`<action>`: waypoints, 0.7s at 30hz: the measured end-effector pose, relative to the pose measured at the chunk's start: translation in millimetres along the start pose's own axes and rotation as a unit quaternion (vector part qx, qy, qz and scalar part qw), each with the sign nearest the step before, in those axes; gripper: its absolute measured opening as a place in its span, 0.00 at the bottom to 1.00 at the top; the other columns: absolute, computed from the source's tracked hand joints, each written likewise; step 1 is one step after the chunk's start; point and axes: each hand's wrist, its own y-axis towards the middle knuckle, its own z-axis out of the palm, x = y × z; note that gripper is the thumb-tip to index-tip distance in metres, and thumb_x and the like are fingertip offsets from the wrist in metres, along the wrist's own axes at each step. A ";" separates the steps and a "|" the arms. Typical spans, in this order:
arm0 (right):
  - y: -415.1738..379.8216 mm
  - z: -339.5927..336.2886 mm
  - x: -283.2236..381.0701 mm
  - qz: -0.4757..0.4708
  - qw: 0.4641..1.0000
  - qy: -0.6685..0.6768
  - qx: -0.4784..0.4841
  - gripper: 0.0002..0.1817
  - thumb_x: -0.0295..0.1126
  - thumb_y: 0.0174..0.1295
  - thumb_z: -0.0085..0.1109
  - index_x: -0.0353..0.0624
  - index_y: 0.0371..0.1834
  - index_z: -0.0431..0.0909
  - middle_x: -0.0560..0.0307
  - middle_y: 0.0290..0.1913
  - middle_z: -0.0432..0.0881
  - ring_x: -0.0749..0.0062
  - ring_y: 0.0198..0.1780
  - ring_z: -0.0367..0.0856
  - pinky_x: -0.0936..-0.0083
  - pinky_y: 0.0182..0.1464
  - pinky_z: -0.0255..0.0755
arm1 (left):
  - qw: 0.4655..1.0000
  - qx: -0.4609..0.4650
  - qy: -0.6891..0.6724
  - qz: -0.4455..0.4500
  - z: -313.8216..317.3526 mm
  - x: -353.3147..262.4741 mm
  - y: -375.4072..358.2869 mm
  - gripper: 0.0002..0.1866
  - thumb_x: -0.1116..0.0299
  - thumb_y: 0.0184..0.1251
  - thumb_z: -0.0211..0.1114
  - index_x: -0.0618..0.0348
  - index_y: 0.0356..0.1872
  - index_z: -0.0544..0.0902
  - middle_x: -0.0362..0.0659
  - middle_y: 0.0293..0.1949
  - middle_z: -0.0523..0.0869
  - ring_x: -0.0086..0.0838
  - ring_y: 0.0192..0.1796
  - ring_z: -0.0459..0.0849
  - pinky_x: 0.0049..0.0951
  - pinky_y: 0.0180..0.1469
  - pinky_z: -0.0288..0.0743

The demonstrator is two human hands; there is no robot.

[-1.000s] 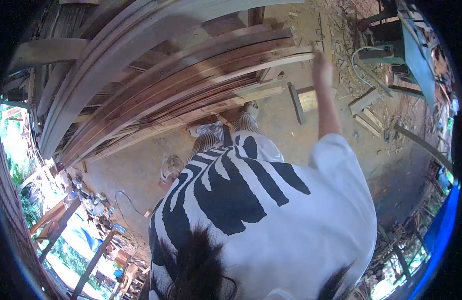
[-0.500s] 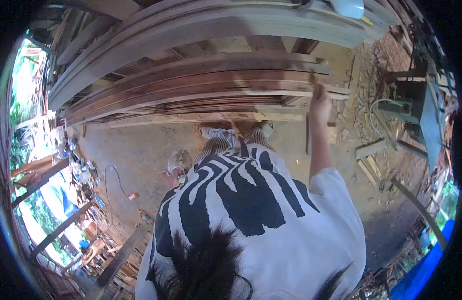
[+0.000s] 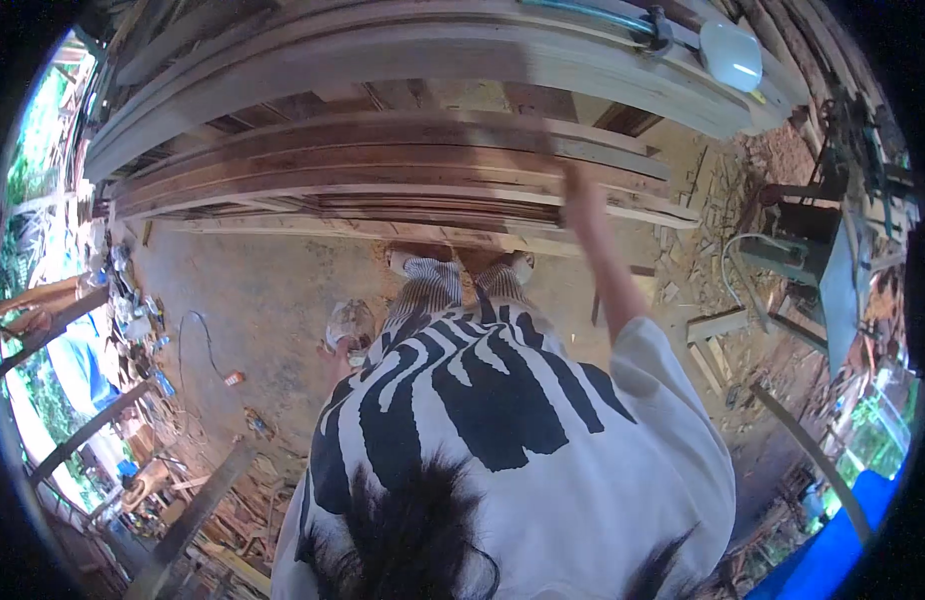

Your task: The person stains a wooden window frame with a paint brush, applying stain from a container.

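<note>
A worker in a white shirt with black stripes (image 3: 493, 400) stood at a stack of wooden boards (image 3: 383, 160), the right hand (image 3: 586, 212) reaching out over the near edge of the wood. The fingers of that hand looked drawn together, but blur hid whether they were clamped on anything; nor could one tell whether they touched the boards, which ran beneath them and far off to their left. The left hand (image 3: 337, 362) hung low by the worker's side, its fingers closed on a clear container (image 3: 351, 322) that sat just ahead of them, well below and to the left of the right fingers.

Beyond the right fingers, on the far side of the stack, lay a thick grey beam (image 3: 383, 65). A white bottle (image 3: 731, 55) and, just beside it, a metal clamp (image 3: 661, 32) rested farther out and to the right of the same fingers. Wood offcuts (image 3: 718, 325) littered the floor (image 3: 253, 290) to the right of the right fingers, near a machine with a pale metal top (image 3: 845, 285). To the left of the left fingers, a small orange-and-white bottle (image 3: 234, 378) lay at the end of a thin cable (image 3: 209, 340).
</note>
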 end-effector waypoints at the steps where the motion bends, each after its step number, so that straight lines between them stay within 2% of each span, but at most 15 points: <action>1: 14.4 -32.7 2.9 0.075 0.996 -0.052 -0.003 0.16 0.34 0.70 0.46 0.39 0.56 0.73 0.31 0.38 0.80 0.39 0.40 0.79 0.51 0.43 0.71 | 1.000 0.009 0.009 0.001 -3.0 -1.1 -3.7 0.27 0.53 0.52 0.70 0.35 0.57 0.75 0.69 0.68 0.51 0.65 0.64 0.64 0.48 0.59 0.68; 3: 44.6 -46.6 -40.2 -0.009 0.985 -0.102 -0.137 0.18 0.37 0.71 0.43 0.41 0.59 0.72 0.35 0.33 0.81 0.41 0.34 0.80 0.53 0.36 0.72 | 0.999 -0.014 0.028 0.026 -2.3 -1.0 -4.4 0.28 0.50 0.54 0.68 0.39 0.57 0.74 0.64 0.68 0.53 0.59 0.62 0.67 0.47 0.56 0.71; 4: 55.5 -35.1 -55.0 -0.012 0.985 -0.108 -0.135 0.18 0.37 0.71 0.43 0.41 0.59 0.72 0.35 0.33 0.81 0.41 0.34 0.80 0.53 0.36 0.72 | 0.999 -0.022 0.032 0.034 -3.3 -5.6 -4.7 0.29 0.49 0.54 0.68 0.41 0.58 0.74 0.63 0.68 0.53 0.57 0.62 0.69 0.46 0.55 0.72; 5: 65.5 -12.9 -77.4 -0.105 0.972 -0.157 -0.142 0.19 0.38 0.72 0.42 0.42 0.61 0.71 0.38 0.35 0.82 0.45 0.34 0.81 0.55 0.35 0.72 | 0.970 0.043 -0.211 -0.115 -22.6 -23.7 -4.7 0.32 0.50 0.54 0.68 0.42 0.61 0.70 0.60 0.67 0.56 0.53 0.60 0.70 0.45 0.53 0.73; 6: 50.0 12.7 -58.2 -0.123 0.949 -0.282 -0.076 0.18 0.34 0.70 0.43 0.38 0.59 0.71 0.39 0.42 0.80 0.50 0.42 0.78 0.57 0.42 0.71 | 0.872 0.062 -0.417 -0.250 -57.8 -61.7 -8.1 0.36 0.51 0.56 0.67 0.43 0.65 0.62 0.57 0.65 0.60 0.49 0.59 0.71 0.44 0.51 0.75; 7: 33.7 37.9 -37.1 -0.158 0.901 -0.403 -0.015 0.17 0.30 0.69 0.43 0.34 0.57 0.71 0.39 0.49 0.77 0.56 0.50 0.76 0.60 0.48 0.71 | 0.715 0.018 -0.581 -0.387 -99.6 -105.8 -12.2 0.41 0.51 0.57 0.66 0.44 0.69 0.54 0.54 0.64 0.63 0.45 0.59 0.72 0.42 0.49 0.76; 8: 16.7 62.0 -13.1 -0.204 0.842 -0.498 0.038 0.16 0.26 0.67 0.43 0.31 0.56 0.72 0.40 0.57 0.75 0.61 0.59 0.73 0.63 0.55 0.71 | 0.710 0.018 -0.585 -0.391 -103.3 -109.9 -9.6 0.41 0.51 0.57 0.66 0.44 0.69 0.54 0.54 0.64 0.63 0.45 0.59 0.72 0.42 0.49 0.76; 9: -9.1 72.0 27.2 -0.142 0.934 -0.309 0.110 0.13 0.27 0.66 0.45 0.33 0.50 0.74 0.39 0.47 0.77 0.56 0.51 0.77 0.60 0.51 0.71 | 0.700 0.028 -0.599 -0.387 -104.6 -110.1 -8.2 0.43 0.51 0.58 0.65 0.44 0.69 0.50 0.54 0.63 0.65 0.44 0.58 0.73 0.42 0.49 0.76; 10: -34.9 81.9 68.0 -0.061 0.980 -0.106 0.154 0.10 0.28 0.65 0.47 0.36 0.44 0.76 0.38 0.37 0.79 0.51 0.44 0.80 0.58 0.48 0.72 | 0.691 0.037 -0.613 -0.382 -105.0 -110.4 -9.5 0.44 0.51 0.58 0.64 0.44 0.70 0.46 0.54 0.62 0.66 0.43 0.58 0.73 0.42 0.49 0.75; 11: -41.2 93.9 74.2 -0.063 0.979 -0.111 0.157 0.10 0.28 0.65 0.47 0.36 0.44 0.76 0.38 0.37 0.79 0.51 0.44 0.80 0.58 0.48 0.72 | 0.711 0.018 -0.610 -0.349 -106.9 -113.1 -12.1 0.44 0.51 0.58 0.64 0.46 0.70 0.48 0.53 0.61 0.67 0.42 0.58 0.74 0.42 0.49 0.76; 13: -44.4 111.5 76.2 -0.131 0.974 0.012 0.182 0.11 0.32 0.67 0.45 0.36 0.38 0.77 0.35 0.35 0.80 0.43 0.41 0.80 0.55 0.44 0.73 | 0.729 0.000 -0.600 -0.331 -79.8 -98.0 -7.6 0.45 0.50 0.58 0.65 0.49 0.70 0.48 0.54 0.61 0.68 0.42 0.57 0.74 0.42 0.49 0.76; 15: -22.0 74.6 75.2 -0.064 0.987 -0.085 0.121 0.14 0.34 0.69 0.44 0.35 0.35 0.76 0.34 0.37 0.80 0.40 0.43 0.79 0.52 0.42 0.72 | 0.744 -0.019 -0.587 -0.317 -48.6 -66.6 -3.0 0.46 0.50 0.57 0.65 0.53 0.71 0.47 0.54 0.60 0.69 0.42 0.56 0.75 0.42 0.49 0.76; 18: 12.4 34.9 41.0 -0.020 0.983 -0.171 0.066 0.18 0.40 0.69 0.45 0.34 0.44 0.75 0.34 0.30 0.81 0.37 0.37 0.80 0.49 0.39 0.73 | 0.811 0.041 -0.500 -0.302 -36.6 -42.9 -7.2 0.48 0.49 0.57 0.65 0.58 0.71 0.47 0.54 0.59 0.70 0.42 0.55 0.76 0.41 0.48 0.76; 20: 3.3 18.3 46.6 0.033 0.986 -0.142 -0.080 0.20 0.43 0.70 0.44 0.34 0.41 0.77 0.34 0.30 0.81 0.36 0.37 0.80 0.49 0.38 0.73 | 0.800 0.037 -0.514 -0.307 -51.4 -56.6 -13.5 0.47 0.49 0.57 0.64 0.61 0.70 0.48 0.56 0.58 0.70 0.43 0.54 0.76 0.42 0.48 0.76; 21: -3.4 29.8 43.2 0.028 0.985 -0.149 -0.077 0.20 0.43 0.70 0.44 0.34 0.41 0.77 0.34 0.30 0.81 0.36 0.37 0.80 0.49 0.38 0.73 | 0.795 0.036 -0.520 -0.311 -51.6 -60.3 -14.5 0.47 0.48 0.58 0.64 0.62 0.70 0.48 0.56 0.58 0.70 0.44 0.54 0.76 0.42 0.48 0.76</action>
